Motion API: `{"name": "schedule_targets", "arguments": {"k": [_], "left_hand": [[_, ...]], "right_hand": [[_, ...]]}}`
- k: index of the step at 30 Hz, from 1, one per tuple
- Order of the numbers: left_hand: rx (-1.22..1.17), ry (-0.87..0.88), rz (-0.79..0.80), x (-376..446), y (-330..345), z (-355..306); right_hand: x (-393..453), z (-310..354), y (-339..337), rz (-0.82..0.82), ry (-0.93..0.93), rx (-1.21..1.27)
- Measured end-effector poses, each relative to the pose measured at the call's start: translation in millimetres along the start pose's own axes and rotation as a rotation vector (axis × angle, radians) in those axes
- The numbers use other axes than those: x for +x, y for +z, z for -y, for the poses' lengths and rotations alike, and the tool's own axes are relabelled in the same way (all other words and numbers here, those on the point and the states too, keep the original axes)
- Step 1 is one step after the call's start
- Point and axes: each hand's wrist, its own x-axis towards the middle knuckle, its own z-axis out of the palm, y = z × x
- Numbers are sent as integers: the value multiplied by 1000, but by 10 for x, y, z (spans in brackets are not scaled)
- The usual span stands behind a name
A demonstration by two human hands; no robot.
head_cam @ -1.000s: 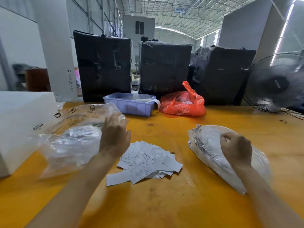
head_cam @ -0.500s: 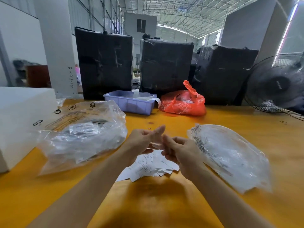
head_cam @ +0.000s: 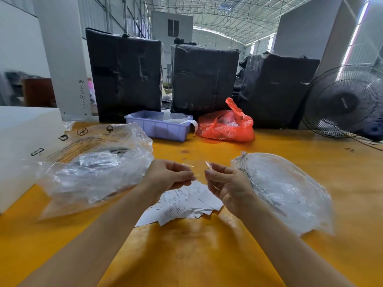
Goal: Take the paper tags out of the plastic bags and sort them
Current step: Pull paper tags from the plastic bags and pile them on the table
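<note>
While raised, left hand (head_cam: 169, 176) and right hand (head_cam: 227, 184) pinch small clear bag (head_cam: 198, 169).

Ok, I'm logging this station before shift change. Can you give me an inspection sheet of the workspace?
Surface: yellow table, worn.
Job's things: paper tags piled loose at centre; clear bag heaps left and right; small clear bag held between both hands.
Clutter: purple bin, red bag, white box.
Grippers: left hand and right hand each pinch the small bag.
Cables: fan's cord.
Surroundings: black wrapped bales, fan.
</note>
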Motion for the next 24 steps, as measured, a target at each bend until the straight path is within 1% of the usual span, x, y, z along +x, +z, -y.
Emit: {"name": "schedule_targets", "arguments": {"k": [5, 11, 13, 14, 15, 17, 18, 19, 20, 21, 24], "left_hand": [[-61, -6, -33, 6, -13, -14], [-306, -78, -80, 27, 20, -21], [-385, -90, -98, 38, 38, -30], [-416, -87, -110, 43, 41, -36], [-439, -76, -126, 45, 36, -44], [-471, -39, -163, 47, -3, -60], [-475, -23, -183, 49, -30, -63], [-471, -14, -202, 50, -56, -59], [-460, -9, -217, 50, -76, -52], [-439, -4, -228, 51, -88, -40], [-295, 18, -259, 68, -87, 18]], "right_hand": [[14, -9, -22, 46, 17, 3], [-10, -51, 13, 73, 50, 3], [-33, -73, 38, 107, 33, -90], [-43, -85, 53, 98, -14, -188], [-46, -102, 57, 60, -105, -333], [-17, -124, 12, -72, -382, -765], [-1, -120, -22, -110, -505, -1006], [16, -111, -59, -112, -573, -1209], [30, -97, -97, -86, -578, -1355], [43, -85, -127, -45, -532, -1436], [65, -78, -183, 64, -308, -1488]]}}
